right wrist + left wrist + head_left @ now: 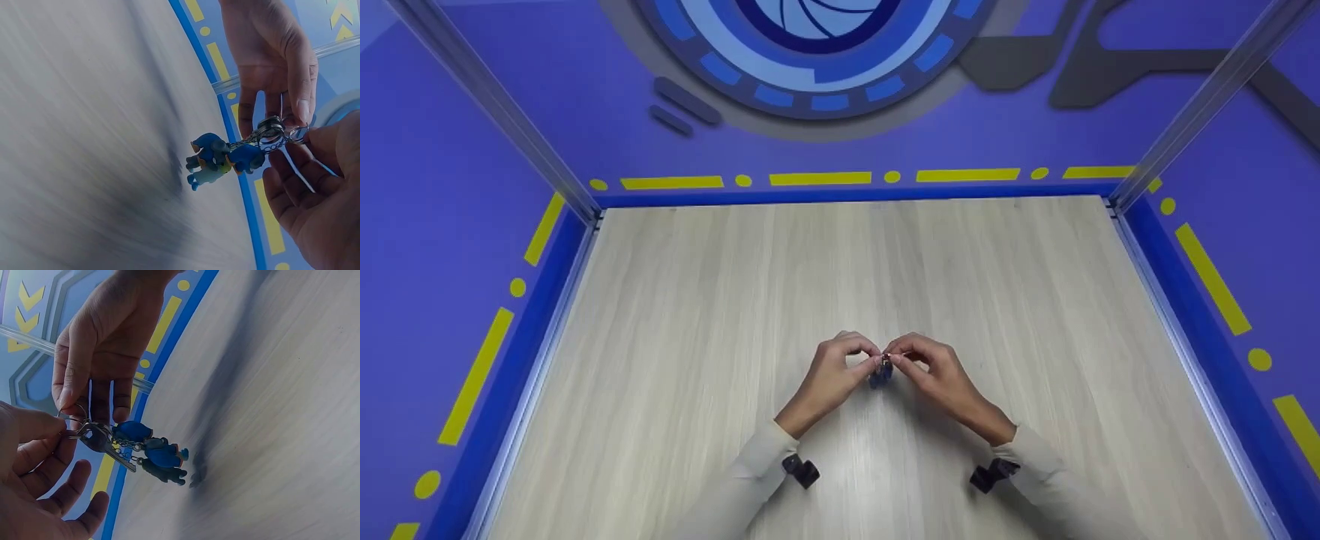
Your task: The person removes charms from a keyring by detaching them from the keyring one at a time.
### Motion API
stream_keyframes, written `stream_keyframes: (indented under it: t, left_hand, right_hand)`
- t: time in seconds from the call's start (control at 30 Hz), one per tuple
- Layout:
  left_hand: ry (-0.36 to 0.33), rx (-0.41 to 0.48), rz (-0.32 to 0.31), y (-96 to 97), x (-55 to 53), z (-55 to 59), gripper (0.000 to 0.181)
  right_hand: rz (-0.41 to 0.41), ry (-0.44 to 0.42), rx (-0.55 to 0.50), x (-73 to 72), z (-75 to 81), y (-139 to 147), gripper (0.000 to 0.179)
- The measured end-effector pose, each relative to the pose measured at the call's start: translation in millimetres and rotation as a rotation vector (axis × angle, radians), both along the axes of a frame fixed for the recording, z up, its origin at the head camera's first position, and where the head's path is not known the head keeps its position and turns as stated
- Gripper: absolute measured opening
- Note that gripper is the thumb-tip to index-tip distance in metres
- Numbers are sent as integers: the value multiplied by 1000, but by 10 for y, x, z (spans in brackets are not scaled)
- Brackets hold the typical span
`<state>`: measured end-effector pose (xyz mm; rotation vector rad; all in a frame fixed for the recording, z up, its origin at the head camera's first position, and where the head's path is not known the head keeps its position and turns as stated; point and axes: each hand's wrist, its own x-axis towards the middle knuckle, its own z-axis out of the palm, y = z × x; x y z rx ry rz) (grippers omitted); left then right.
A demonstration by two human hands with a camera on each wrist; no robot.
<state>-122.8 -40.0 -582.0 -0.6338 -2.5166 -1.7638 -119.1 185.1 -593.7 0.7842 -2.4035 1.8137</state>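
Held up just over the table is a metal key ring linked with a second ring. My left hand pinches the rings from one side between thumb and forefinger. From the other side my right hand pinches them the same way, its fingertips close to the left ones. A silver key with a dark head hangs from the rings. On short chains below dangle several small figurine charms, among them a blue one and a pale blue one. In the head view the fingers partly hide the bunch.
A light wood-grain table lies under both hands. Blue panels with yellow marks and metal frame posts border it at the back and sides. Each wrist wears a small black camera. The bunch and hands cast a shadow on the table.
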Motion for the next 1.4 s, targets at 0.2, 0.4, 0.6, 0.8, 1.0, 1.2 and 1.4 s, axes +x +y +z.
stream_keyframes:
  t: [0.2, 0.4, 0.6, 0.8, 1.0, 1.2, 1.4]
  left_hand:
    - [2, 11, 15, 20, -20, -13, 8]
    - [11, 9, 35, 35, -26, 0, 8]
    - [37, 6, 55, 45, -28, -20, 9]
    - [64, 2, 67, 54, -32, -20, 9]
    - [47, -25, 26, 49, -21, -38, 6]
    - [-41, 43, -16, 35, -26, -59, 5]
    - [-142, 102, -51, -16, -38, -60, 3]
  right_hand:
    - [12, 77, 4, -14, -16, 8, 9]
    - [15, 173, 20, -43, -23, 4, 9]
    - [18, 228, 36, -62, -13, 2, 11]
    - [15, 205, 8, -70, -26, 2, 15]
    - [14, 61, -47, -49, -1, 15, 10]
    - [24, -75, -122, -31, 10, 25, 9]
    - [34, -124, -181, -27, 9, 32, 10]
